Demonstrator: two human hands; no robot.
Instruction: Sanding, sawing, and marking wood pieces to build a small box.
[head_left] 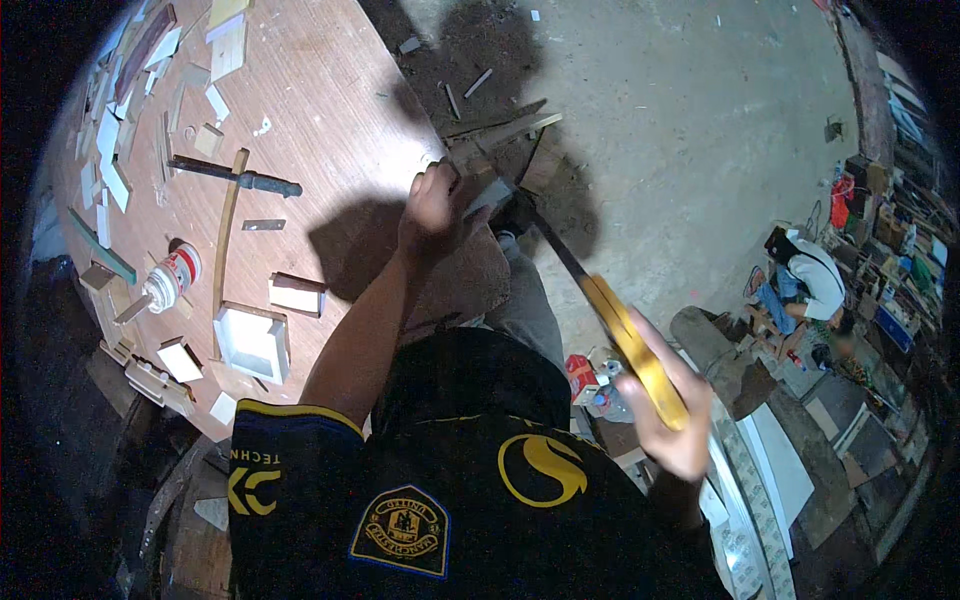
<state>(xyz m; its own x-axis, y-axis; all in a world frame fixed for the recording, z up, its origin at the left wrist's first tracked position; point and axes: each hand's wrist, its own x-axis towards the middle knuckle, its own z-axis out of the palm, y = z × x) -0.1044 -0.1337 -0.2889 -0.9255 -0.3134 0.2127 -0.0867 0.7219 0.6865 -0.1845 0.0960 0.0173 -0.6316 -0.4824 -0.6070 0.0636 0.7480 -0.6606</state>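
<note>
My right hand [670, 400] is closed around the long yellow handle of a hand saw [560, 250]. Its narrow dark blade slants up and left to a small pale piece of board [490, 197] at the table's edge. Blade and board seem to meet, though shadow blurs the contact. My left hand [432, 210] grips that board against the edge, its fingers partly hidden. Left of it on the table lie a dark-handled tool [235, 177], a curved wooden strip [230, 225] and a small metal plate [263, 225].
The wooden table [330, 90] carries a small white box [252, 343], a glue bottle [172, 275] and several offcuts [112, 165]. A person [810, 275] crouches at the right beside piled scraps. Long white panels [775, 460] lie near my right elbow. Wood pieces [510, 128] lie beyond the table edge.
</note>
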